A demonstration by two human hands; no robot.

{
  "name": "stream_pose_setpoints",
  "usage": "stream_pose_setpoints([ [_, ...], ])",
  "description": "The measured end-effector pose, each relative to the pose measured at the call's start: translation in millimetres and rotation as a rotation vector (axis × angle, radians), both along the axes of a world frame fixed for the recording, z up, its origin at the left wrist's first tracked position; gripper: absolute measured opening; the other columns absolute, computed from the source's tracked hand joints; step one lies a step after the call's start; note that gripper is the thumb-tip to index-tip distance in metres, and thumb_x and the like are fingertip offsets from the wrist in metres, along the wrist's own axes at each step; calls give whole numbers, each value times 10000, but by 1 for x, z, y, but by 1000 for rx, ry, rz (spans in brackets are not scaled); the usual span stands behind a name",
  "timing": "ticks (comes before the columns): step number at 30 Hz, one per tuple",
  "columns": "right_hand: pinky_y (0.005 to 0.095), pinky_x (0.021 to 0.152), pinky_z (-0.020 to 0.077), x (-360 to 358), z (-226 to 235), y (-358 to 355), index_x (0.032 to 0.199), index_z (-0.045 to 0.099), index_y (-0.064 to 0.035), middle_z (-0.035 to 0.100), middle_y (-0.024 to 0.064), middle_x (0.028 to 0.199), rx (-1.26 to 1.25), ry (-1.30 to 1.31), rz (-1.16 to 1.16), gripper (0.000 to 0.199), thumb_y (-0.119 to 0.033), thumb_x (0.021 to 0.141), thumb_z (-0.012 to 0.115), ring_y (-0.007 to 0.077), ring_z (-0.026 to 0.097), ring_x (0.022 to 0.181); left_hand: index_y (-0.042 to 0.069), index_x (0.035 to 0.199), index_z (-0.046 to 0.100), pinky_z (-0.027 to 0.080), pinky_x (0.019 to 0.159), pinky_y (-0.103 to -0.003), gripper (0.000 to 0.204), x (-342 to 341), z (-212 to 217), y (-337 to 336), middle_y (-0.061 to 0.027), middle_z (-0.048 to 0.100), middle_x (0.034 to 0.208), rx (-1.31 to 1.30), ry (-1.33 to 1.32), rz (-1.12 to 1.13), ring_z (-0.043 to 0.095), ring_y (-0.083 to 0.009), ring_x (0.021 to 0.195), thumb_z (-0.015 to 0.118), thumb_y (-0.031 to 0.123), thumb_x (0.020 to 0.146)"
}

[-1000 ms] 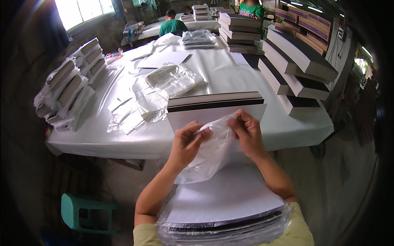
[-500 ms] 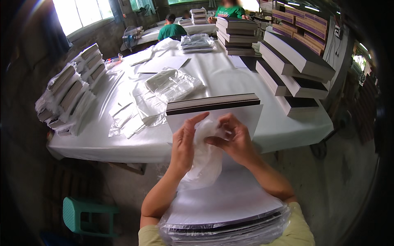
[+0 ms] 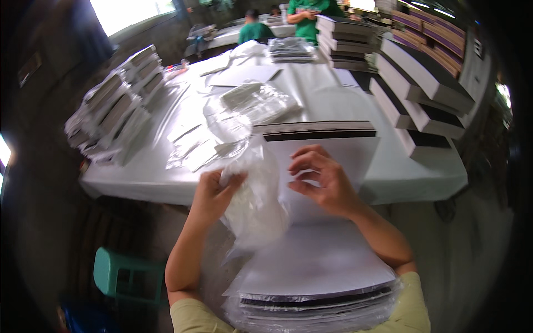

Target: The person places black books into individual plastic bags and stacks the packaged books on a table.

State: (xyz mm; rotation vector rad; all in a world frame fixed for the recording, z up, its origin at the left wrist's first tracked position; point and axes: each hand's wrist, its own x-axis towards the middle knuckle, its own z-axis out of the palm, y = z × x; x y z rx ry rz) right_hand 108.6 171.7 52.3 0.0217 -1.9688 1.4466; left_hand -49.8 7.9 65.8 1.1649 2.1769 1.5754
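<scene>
My left hand pinches the edge of a crumpled clear plastic bag, which hangs down in front of me. To its right my right hand is free of the bag, its fingers apart and curved. Behind that hand a white sheet-faced stack of boards stands on edge at the table's near side, white and dark layers showing along its top. Close to my body lies a plastic-wrapped stack of flat sheets, white on top with dark layers at its near edge.
On the silvery-covered table lie folded plastic bags. Wrapped stacks stand at the left, thick dark-topped blocks at the right. A green stool is lower left. Beyond the table is a person in green.
My hands have moved apart. My left hand has drawn the bag leftward, and my right hand has let go of it. The view has shifted, moving the table leftover scene rightward.
</scene>
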Motion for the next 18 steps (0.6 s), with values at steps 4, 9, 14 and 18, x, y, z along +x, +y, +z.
stream_pose_setpoints([
  [4, 216, 670, 494, 13, -1, 7, 862, 570, -36, 492, 50, 971, 102, -88, 1, 153, 3, 729, 633, 112, 556, 787, -23, 792, 617, 389, 490, -257, 289, -31, 37, -40, -38, 545, 546, 39, 506, 521, 441, -64, 518, 656, 259, 751],
  [9, 204, 640, 480, 12, -5, 9, 857, 580, -48, 514, 34, 932, 41, -126, 69, 133, -9, 740, 628, 94, 547, 777, -26, 821, 619, 382, 518, -243, 380, -41, 38, -58, -2, 540, 584, 188, 397, 532, 435, -75, 547, 584, 352, 812],
  [14, 226, 699, 473, 3, -4, -13, 1006, 504, -48, 471, 56, 1014, 10, -216, 245, 333, -58, 720, 673, 118, 518, 853, -22, 878, 630, 261, 489, -205, 393, -19, 19, -30, 49, 394, 568, 97, 43, 138, 339, -40, 569, 488, 344, 873],
  [18, 325, 745, 473, -6, -20, -34, 1282, 244, -108, 377, 91, 1196, 37, -344, 245, 892, -313, 601, 781, 218, 453, 1028, 24, 904, 640, 217, 487, -201, 358, 3, -13, 5, 72, 328, 550, 227, -444, -27, 283, -32, 553, 469, 337, 883],
])
